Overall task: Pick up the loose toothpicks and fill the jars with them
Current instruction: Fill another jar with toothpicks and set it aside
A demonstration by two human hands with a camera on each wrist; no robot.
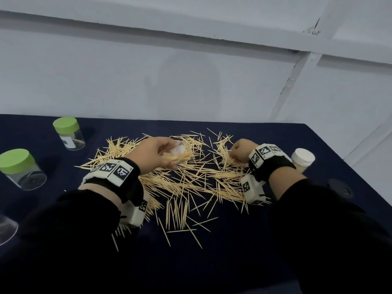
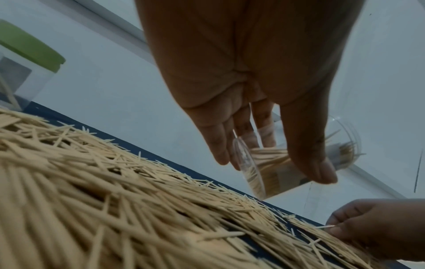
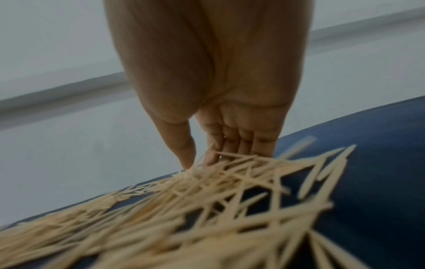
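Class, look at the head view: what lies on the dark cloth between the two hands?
Loose wooden toothpicks scattered between the left hand, holding a clear plastic jar, and the right hand.

Lying cut off by the head view's left edge at 8 o'clock: a clear container (image 1: 6, 230), only a curved rim showing. Hiding the fingertips (image 1: 232, 152) of the right hand (image 1: 240, 150) among the toothpicks (image 1: 191, 183) at 2 o'clock, grip impossible to tell there. Blurring heavily across the right wrist view's lower half, nearest toothpicks (image 3: 207, 218) smearing into streaks. Covering much of the clear jar (image 2: 299, 163) in the left wrist view, the left hand (image 2: 241, 81), palm running off the top edge. Getting clipped at 9 o'clock there, a green-lidded jar (image 2: 27, 60). Reading too small on the far green-lidded jar's label (image 1: 69, 142).
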